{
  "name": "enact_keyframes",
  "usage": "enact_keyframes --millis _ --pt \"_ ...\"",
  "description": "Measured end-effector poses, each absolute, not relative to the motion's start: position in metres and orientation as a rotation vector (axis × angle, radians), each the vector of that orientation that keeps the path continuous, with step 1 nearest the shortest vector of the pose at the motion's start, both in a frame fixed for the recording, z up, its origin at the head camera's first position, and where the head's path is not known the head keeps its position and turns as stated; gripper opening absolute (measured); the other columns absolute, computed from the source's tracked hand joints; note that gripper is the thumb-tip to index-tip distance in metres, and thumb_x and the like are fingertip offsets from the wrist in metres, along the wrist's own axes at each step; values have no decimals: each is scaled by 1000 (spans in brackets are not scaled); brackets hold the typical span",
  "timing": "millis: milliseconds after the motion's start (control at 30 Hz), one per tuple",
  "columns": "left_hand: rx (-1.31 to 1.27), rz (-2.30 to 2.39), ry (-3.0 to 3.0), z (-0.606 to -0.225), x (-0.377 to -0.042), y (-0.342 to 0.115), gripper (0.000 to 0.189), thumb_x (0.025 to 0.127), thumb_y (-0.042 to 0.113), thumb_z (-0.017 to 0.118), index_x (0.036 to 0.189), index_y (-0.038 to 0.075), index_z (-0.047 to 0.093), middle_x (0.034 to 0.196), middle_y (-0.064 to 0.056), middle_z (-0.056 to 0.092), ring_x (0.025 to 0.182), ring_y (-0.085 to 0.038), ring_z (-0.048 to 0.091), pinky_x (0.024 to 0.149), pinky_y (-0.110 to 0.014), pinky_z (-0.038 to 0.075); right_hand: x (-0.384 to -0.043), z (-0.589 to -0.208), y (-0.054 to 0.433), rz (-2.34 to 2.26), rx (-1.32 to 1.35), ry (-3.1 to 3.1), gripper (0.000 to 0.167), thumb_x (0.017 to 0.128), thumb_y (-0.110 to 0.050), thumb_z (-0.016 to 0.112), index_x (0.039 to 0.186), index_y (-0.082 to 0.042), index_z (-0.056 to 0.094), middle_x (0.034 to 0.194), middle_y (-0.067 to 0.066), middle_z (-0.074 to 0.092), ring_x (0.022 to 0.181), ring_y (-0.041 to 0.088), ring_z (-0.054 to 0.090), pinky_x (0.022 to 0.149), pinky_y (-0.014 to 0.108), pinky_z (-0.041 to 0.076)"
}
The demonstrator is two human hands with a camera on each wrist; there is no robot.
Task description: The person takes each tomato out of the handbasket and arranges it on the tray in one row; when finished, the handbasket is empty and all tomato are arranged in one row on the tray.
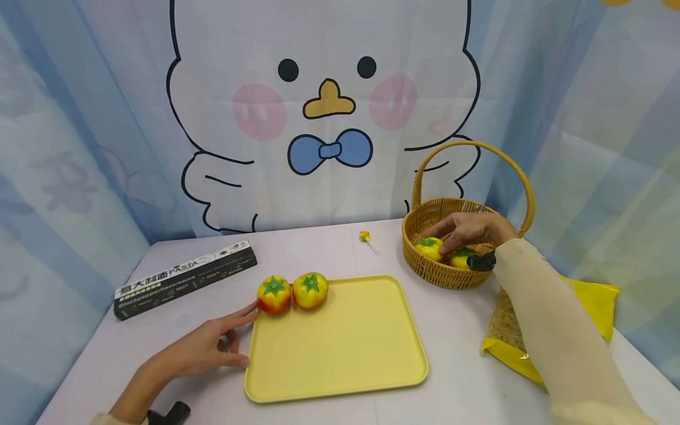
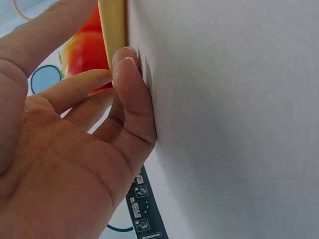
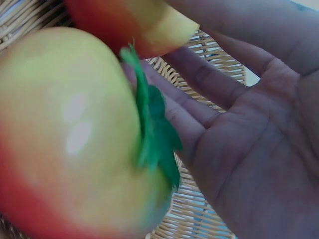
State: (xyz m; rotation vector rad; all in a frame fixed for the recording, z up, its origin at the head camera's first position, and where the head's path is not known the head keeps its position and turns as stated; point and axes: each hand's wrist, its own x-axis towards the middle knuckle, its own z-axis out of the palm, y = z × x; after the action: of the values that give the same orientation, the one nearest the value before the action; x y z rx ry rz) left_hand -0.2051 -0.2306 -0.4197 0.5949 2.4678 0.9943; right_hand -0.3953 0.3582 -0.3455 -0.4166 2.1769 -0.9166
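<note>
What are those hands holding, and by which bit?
The left hand only touches the tray's left edge. The right hand is at a tomato in the basket; I can't tell whether it's held.

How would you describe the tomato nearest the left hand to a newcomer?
Find the yellow tray on the pale table. At its far left corner, take the left tomato of two. It shows more red below than the right tomato.

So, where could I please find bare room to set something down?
Most of the tray is bare, in front and to the right of its two tomatoes. The table is free between tray and yellow bag, and between pasta box and lollipop. Crowded: the basket, holding more tomatoes and the right hand, and the tray's left edge, at the left hand.
</note>
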Motion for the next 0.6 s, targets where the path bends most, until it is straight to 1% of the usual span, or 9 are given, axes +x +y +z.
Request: enact_keyframes --millis 133,233,333,433,500,600 --pt "588 995 2466 -419 -205 -230 100 87 32 88 167 8 32 92 -1 61 76 -9 55 68 -23 47 -392 -342 358 -903 -422 2272 71 97 -23 78 159 -6 48 162 20 49 143 32 55 113 41 52" --pt "578 991 2472 -419 -205 -230 100 87 33 88 167 9 32 91 0 61 76 -9 55 68 -23 47 -389 -339 357 -888 -463 2362 71 96 -25 80 157 -5 50 162 20 49 150 39 46 115 45 51" --pt "577 992 2474 -419 -204 -230 101 87 33 88 167 9 32 91 0 61 75 -9 55 68 -23 47 -386 -335 355 -884 -495 2442 69 95 -28 80 155 -6 53 159 19 53 150 42 47 114 48 51" --pt "577 998 2470 -419 -204 -230 101 86 32 88 167 9 32 93 -1 61 76 -9 55 68 -23 47 -382 -331 352 -860 -523 2517 68 96 -32 79 154 -8 54 156 18 56 147 41 50 115 52 50" --pt "578 1002 2467 -419 -204 -230 101 86 31 88 167 8 32 96 -2 61 76 -9 55 68 -23 47 -379 -327 351 -854 -524 2553 67 98 -34 77 155 -8 53 156 18 56 145 40 52 115 55 48" --pt "572 1006 2466 -419 -204 -230 100 86 31 88 167 8 32 101 -2 61 76 -9 55 68 -23 48 -375 -324 349 -879 -515 2574 70 99 -36 75 157 -7 50 157 19 54 140 37 58 115 55 48"
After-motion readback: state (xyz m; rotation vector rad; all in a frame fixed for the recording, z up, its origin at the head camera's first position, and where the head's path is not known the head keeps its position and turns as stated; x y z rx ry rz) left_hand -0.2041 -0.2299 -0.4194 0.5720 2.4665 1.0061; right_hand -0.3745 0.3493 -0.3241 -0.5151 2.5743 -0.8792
